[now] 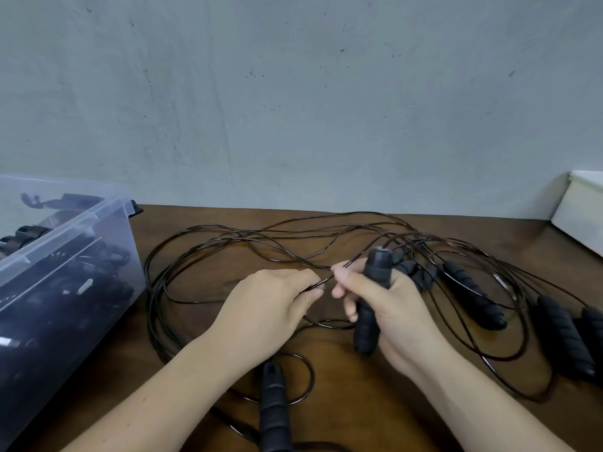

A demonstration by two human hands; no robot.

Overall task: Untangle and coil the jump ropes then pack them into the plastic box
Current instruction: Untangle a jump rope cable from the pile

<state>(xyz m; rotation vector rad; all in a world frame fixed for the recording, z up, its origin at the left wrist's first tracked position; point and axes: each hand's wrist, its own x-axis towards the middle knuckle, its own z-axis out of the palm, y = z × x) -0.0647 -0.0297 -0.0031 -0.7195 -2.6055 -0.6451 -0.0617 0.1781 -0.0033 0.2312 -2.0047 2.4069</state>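
Head: L hand (274,308) 1 rope (323,279), R hand (396,321) 1 handle (378,269)

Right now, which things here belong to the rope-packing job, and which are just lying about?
Job: tangled ropes, handle gripped in the right hand, left hand pinching a cord, loose handles, plastic box.
Lying about: white container.

plastic box (65,243): cut off by the left edge; dark contents blur behind its cloudy wall, count unclear.
white container (580,210): only a corner shows at the right edge.
near handle (274,412): lower end runs off the bottom edge.
far-right handle (595,331): sliced by the right edge.
cords (261,239): which cord joins which handle cannot be told; smeared above the held handle (375,288).
left hand (270,308): curled fingers hide its pinch on the cords.
right hand (391,314): covers the held handle's middle.
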